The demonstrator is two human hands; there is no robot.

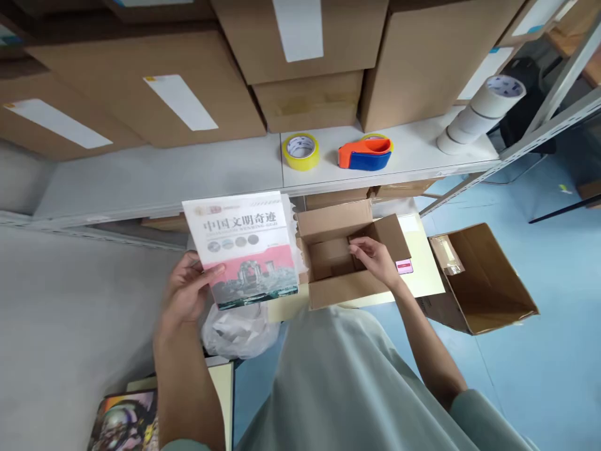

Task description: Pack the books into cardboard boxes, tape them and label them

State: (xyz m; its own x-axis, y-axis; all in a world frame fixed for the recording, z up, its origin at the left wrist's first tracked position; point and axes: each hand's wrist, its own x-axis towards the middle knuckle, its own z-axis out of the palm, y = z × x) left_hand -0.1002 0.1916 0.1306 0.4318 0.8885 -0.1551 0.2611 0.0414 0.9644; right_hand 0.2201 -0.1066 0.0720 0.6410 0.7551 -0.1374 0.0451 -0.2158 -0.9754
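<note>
My left hand (185, 291) is closed on the left edge of a thin book (248, 272) with Chinese characters, a white upper cover and a pink picture below. Behind the book's right side shows a strip of crinkled white wrap (292, 232). To its right stands a small open cardboard box (345, 291), flaps spread out and no contents visible inside. Over the box opening, my right hand (374, 258) has thumb and fingers brought together near the inner right wall. Whether they pinch a flap edge or anything else is hidden.
A shelf (197, 169) carries cartons (154, 94), yellow tape (300, 151), an orange-blue tape dispenser (365, 155) and stacked white rolls (483, 113). A larger open carton (488, 282) sits right on the floor. A phone (404, 267) lies beside the small box; a plastic bag (240, 329) sits below the book.
</note>
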